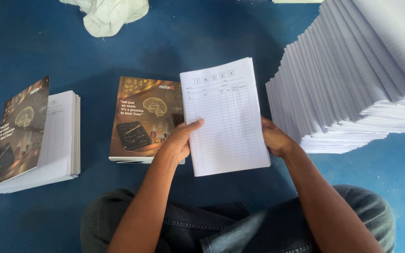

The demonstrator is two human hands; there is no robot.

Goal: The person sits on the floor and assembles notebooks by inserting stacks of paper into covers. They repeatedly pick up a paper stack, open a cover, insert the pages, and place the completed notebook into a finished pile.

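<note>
You hold a white stapled block of ruled pages with a printed table on top (226, 117) above the middle of the blue floor mat (202, 42), your left hand (180, 140) and right hand (273, 138) each closed on a side edge. It has no cover yet, I judge. To its left lie a dark printed cover stack (144, 117) and a covered book pile (33, 136) by the left edge; a tall fanned stack of white page blocks (352, 79) waits at the right.
</note>
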